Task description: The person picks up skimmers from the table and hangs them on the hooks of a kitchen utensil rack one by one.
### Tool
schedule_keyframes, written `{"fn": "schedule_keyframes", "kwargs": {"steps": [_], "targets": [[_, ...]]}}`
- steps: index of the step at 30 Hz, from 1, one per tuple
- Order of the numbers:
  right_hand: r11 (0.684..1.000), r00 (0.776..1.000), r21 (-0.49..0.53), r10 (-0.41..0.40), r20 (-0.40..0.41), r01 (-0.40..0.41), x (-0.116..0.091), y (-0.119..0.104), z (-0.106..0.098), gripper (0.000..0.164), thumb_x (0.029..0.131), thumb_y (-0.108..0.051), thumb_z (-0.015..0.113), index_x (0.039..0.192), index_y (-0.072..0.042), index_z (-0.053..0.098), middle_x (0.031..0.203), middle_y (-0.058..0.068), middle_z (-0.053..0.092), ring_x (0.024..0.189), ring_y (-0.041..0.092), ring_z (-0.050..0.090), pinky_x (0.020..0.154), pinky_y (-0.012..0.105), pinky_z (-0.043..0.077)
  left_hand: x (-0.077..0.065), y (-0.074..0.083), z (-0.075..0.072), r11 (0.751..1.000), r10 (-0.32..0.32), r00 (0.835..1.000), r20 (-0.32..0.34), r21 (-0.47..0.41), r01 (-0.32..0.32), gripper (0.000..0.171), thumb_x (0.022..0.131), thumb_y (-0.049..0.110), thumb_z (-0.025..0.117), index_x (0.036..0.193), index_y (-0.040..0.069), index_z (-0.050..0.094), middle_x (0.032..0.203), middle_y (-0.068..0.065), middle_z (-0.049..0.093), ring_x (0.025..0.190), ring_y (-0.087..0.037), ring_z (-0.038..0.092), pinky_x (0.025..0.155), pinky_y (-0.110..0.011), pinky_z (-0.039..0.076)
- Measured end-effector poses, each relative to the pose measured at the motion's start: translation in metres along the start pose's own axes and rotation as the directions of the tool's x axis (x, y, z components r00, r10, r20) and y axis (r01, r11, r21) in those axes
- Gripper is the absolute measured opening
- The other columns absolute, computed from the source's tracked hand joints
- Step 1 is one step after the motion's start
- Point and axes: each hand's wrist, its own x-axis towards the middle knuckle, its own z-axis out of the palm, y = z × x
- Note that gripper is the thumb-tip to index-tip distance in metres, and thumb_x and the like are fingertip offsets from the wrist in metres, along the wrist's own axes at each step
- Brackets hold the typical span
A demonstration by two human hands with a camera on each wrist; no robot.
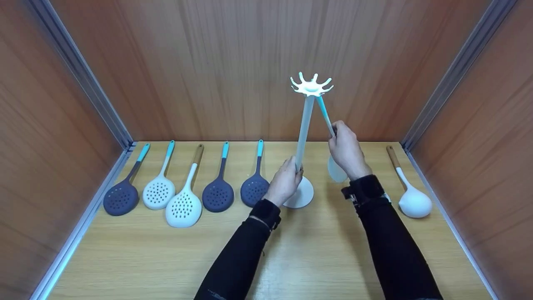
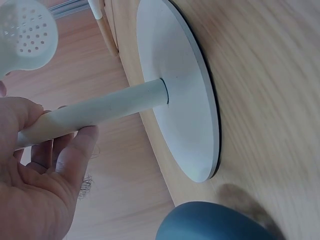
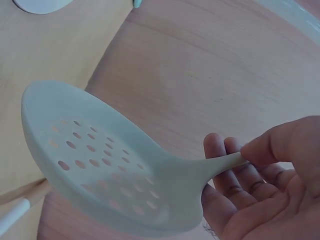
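Note:
My left hand (image 1: 285,181) grips the lower part of the white post of a utensil stand (image 1: 306,125). The stand has a round base (image 2: 182,100) on the table and a crown of upturned hooks (image 1: 311,86) on top. In my right hand (image 1: 346,148) is a white skimmer with a light blue handle (image 1: 324,111), pinched at the neck in the right wrist view. Its perforated head (image 3: 110,165) hangs downward, above the table. The handle's upper end reaches the hooks; whether it is hooked on cannot be told.
Left of the stand lie several skimmers: a dark one (image 1: 120,198) with a blue handle, white ones (image 1: 159,192), and a dark one nearest the stand (image 1: 254,189). A white ladle (image 1: 415,203) with a wooden handle lies right. Wood panels (image 1: 250,50) enclose the table.

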Motion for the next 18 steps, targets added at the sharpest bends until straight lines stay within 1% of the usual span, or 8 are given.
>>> {"fn": "schedule_keyframes", "kwargs": {"steps": [6,12,15,17,18], "targets": [[0.999,0.999,-0.003,-0.037,-0.030,0.037,0.000,-0.004,-0.004,0.029,0.116,0.006,0.053,0.144,0.008,0.060,0.139,0.031,0.070,0.132,0.047,0.075,0.116,0.064,0.065,0.000,0.000,0.000,1.000,-0.010,1.000,-0.004,-0.008,0.010,0.011,0.122,0.014,0.062,0.132,0.009,0.061,0.131,-0.014,0.073,0.130,-0.033,0.078,0.112,-0.054,0.068],[0.998,0.997,-0.007,-0.057,-0.051,0.057,0.002,-0.007,-0.006,0.025,0.116,0.007,0.052,0.140,0.008,0.061,0.137,0.031,0.070,0.125,0.045,0.075,0.111,0.063,0.067,0.000,0.001,0.000,1.000,-0.024,1.000,0.001,0.001,0.024,0.011,0.123,0.015,0.061,0.133,0.010,0.061,0.131,-0.013,0.072,0.130,-0.032,0.078,0.113,-0.054,0.068],[0.998,0.996,-0.012,-0.065,-0.066,0.065,0.002,-0.008,-0.007,0.027,0.115,0.008,0.052,0.140,0.009,0.061,0.136,0.031,0.070,0.126,0.046,0.075,0.110,0.063,0.067,0.000,0.000,-0.001,0.999,-0.033,0.999,0.006,-0.007,0.033,0.011,0.123,0.015,0.061,0.133,0.011,0.061,0.130,-0.012,0.072,0.130,-0.031,0.077,0.113,-0.054,0.068],[0.998,0.995,-0.011,-0.070,-0.076,0.070,0.002,-0.010,-0.008,0.028,0.114,0.009,0.052,0.141,0.009,0.061,0.137,0.032,0.070,0.126,0.046,0.074,0.110,0.063,0.067,0.000,0.000,-0.001,0.999,-0.029,1.000,0.006,-0.013,0.029,0.010,0.123,0.014,0.060,0.133,0.011,0.060,0.129,-0.011,0.071,0.128,-0.030,0.077,0.113,-0.053,0.068],[0.997,0.994,-0.012,-0.075,-0.082,0.075,0.002,-0.011,-0.009,0.028,0.114,0.009,0.051,0.141,0.010,0.061,0.137,0.032,0.070,0.126,0.047,0.074,0.110,0.063,0.067,0.000,0.000,-0.001,1.000,-0.016,1.000,0.002,-0.013,0.016,0.010,0.123,0.014,0.060,0.132,0.010,0.060,0.128,-0.011,0.071,0.127,-0.031,0.077,0.112,-0.053,0.069]]}}
